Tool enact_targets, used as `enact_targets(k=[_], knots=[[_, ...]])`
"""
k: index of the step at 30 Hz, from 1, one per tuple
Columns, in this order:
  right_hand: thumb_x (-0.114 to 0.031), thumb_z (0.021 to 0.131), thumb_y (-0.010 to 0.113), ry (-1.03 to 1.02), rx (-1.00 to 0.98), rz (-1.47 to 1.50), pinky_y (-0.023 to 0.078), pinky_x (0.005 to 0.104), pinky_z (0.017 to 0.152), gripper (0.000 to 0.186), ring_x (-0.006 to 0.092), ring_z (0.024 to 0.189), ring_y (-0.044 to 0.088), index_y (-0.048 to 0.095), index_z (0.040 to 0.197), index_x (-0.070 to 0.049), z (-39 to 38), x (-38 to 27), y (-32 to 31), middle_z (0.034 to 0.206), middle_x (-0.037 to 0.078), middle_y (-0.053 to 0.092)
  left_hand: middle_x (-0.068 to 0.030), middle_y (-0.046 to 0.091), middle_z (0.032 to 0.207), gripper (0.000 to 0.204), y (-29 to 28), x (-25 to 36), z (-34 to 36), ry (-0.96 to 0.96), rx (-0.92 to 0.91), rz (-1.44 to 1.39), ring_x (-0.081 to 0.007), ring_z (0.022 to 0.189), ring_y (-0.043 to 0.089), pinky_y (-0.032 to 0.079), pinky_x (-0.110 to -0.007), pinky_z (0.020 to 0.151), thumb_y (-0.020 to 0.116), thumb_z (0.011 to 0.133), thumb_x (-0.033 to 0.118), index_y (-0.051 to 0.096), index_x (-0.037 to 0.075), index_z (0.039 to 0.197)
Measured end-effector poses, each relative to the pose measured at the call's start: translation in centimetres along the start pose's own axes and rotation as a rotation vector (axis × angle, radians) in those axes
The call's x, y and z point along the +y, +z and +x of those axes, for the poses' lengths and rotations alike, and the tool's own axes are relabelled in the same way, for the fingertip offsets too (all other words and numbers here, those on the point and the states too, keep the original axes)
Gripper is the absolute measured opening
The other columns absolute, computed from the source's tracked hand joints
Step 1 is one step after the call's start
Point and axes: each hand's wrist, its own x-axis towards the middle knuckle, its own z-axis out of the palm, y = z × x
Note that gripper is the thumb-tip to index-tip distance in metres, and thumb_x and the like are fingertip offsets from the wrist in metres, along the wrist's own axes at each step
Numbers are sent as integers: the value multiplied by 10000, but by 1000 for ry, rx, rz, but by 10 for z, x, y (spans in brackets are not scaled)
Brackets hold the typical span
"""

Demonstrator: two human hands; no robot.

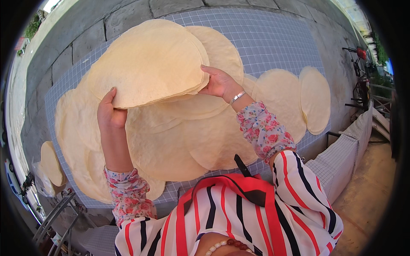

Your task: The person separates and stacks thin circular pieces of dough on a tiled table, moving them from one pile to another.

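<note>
Between my two hands is a stack of thin, round, pale yellow flatbreads (149, 62), raised and tilted above the others. My left hand (111, 112) grips its near left edge, thumb on top and fingers underneath. On the right edge, my right hand (217, 83) pinches the stack the same way, with a silver bracelet on that wrist. Below it, more large flatbreads (166, 149) lie overlapping across a blue-grey checked cloth (273, 34). How many sheets are in the held stack cannot be made out.
At the right lie separate flatbreads (279, 98) and a folded one (315, 100). Off the cloth's left edge sits another pile (52, 164) beside a clear plastic bag (42, 181). A bicycle (361, 81) and a cloth-covered ledge (341, 158) stand to the right; metal bars (60, 215) are lower left.
</note>
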Motion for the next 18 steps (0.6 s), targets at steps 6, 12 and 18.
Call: enact_targets(k=[6,12,18], knots=[[-80,898,643,4,-133,116,417,510,1103,568,355,1261,537,407,1403,30,60,2,25,1384,196,524,-172,517,1377,407,-10,9,-6,62,72,22,-296,1249,536,473,-420,1074,514,971,27,418,-68,1355],[17,899,579,-351,-210,-420,570,452,947,521,331,1093,654,392,1383,73,63,-92,109,1264,240,584,-172,554,1335,365,3,31,-1,88,-41,-74,-285,1221,563,488,-410,1059,518,979,38,454,-60,1325],[88,865,547,-668,-408,-278,599,423,863,472,338,1042,665,446,1325,92,-88,-124,118,1249,245,602,-167,554,1340,344,57,18,-41,15,-382,-120,-272,1235,553,481,-410,1055,508,990,51,468,-53,1315]])
